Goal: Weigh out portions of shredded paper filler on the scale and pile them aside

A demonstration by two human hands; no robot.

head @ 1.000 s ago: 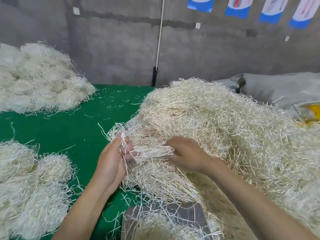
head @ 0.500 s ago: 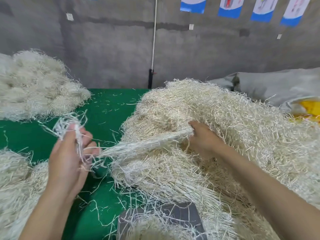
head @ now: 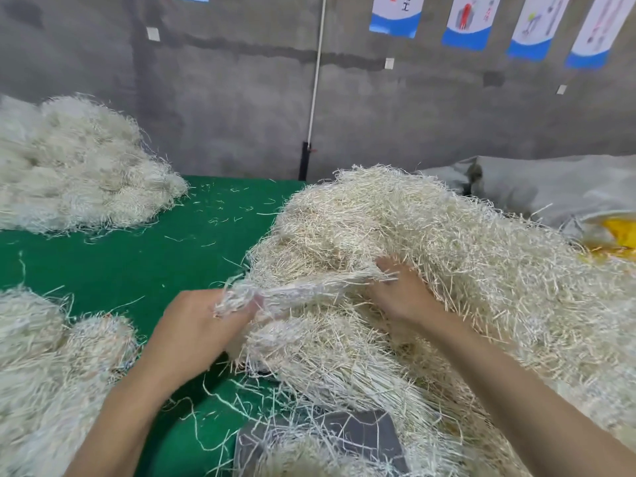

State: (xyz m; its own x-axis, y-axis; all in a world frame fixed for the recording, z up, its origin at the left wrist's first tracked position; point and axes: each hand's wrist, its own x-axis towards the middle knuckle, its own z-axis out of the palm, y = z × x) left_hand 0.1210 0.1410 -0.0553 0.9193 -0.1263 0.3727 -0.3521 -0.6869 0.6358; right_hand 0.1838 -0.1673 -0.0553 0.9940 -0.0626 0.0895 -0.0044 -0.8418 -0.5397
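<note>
Head view, the only one.

Left hand (head: pixel 196 325): fingers curled tight around a hank of shredded paper strands (head: pixel 303 290), frayed ends sticking up past the thumb side. The hank runs taut from those fingers across to the right hand (head: pixel 402 294).

Right hand: fingers bent down into the strands at the far end of the hank, pinning or gripping it against the bulk heap of shredded filler (head: pixel 447 263). Fingertips are buried in paper, so I can't tell a full clench from a press. Hands are apart, joined only by the stretched hank.

Bulk heap: fills everything right of and beyond the right fingers, also spills underneath both hands toward the camera.

Scale (head: pixel 364 438): grey platform, below and nearer than both hands, at the bottom edge. Loose strands lie across it and a small clump sits on its near side. Heap edge overlaps its right side. Display not visible.

Weighed piles: one group (head: pixel 51 366) just left of the left forearm, near edge of the table; a second group (head: pixel 79 173) well beyond the left fingers, far left against the wall.

Green table cover (head: pixel 144 263): bare patch beyond and left of the left fingers, scattered with stray strands.

Beyond the heap, to the right: grey sack (head: pixel 557 187), something yellow (head: pixel 616 232) beside it, partly hidden. Concrete wall (head: pixel 241 98) with a white pipe (head: pixel 316 70) and blue-white posters (head: pixel 468 22) above.
</note>
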